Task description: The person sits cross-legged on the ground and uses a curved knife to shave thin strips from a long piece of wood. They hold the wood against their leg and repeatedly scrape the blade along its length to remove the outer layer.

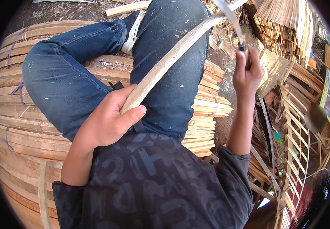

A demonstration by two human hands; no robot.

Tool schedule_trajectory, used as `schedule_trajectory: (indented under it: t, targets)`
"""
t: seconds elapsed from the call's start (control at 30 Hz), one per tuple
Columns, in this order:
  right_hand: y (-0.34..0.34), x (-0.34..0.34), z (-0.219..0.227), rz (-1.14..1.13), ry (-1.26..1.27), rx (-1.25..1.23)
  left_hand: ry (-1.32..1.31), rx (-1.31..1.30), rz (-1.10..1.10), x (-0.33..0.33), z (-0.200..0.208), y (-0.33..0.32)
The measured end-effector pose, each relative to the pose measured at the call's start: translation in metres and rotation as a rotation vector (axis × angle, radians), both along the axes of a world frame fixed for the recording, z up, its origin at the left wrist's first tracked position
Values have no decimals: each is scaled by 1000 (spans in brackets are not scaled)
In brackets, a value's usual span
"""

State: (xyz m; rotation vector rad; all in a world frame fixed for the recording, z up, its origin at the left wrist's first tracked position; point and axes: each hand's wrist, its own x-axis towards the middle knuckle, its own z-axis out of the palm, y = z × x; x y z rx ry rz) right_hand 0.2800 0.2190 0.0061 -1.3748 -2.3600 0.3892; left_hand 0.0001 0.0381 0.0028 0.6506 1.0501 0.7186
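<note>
My left hand (pixel 113 118) is closed around the near end of a long, pale, slightly bent wooden stick (pixel 172 57). The stick slants up to the right across my raised right thigh, its far end passing behind the blade at the top. In my right hand (pixel 249 72) is the handle of a long-bladed knife (pixel 231 19), the fingers wrapped round it. Its bright blade points up and to the left, smeared by motion, and its tip runs out of view. Whether the blade touches the stick, I cannot tell.
Tied bundles of wooden slats (pixel 18 110) lie under and beside my legs. A tall stack of slats (pixel 287 23) stands at the upper right, near a wooden block (pixel 273 72). A ladder-like wooden frame (pixel 292 152) and loose wood fill the right side. Shavings litter the ground.
</note>
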Motion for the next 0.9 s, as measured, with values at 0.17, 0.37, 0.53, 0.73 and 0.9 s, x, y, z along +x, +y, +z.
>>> schedule_trajectory:
  t: [0.17,0.37,0.53,0.73,0.9]
  targets:
    - [-8,12,-7,-236,107,-201,-15,-41,-31,-3,10,3]
    - [-62,-2,-18,-250,335,-405,535,169,5,3,10,4]
    - [-82,-11,-5,-30,160,-277,676,251,-5,4,11,10]
    - [-82,-17,9,-108,-48,-306,751,262,-18,14,14,10]
    - [-75,-16,10,-29,-128,-224,807,310,-5,14,13,9]
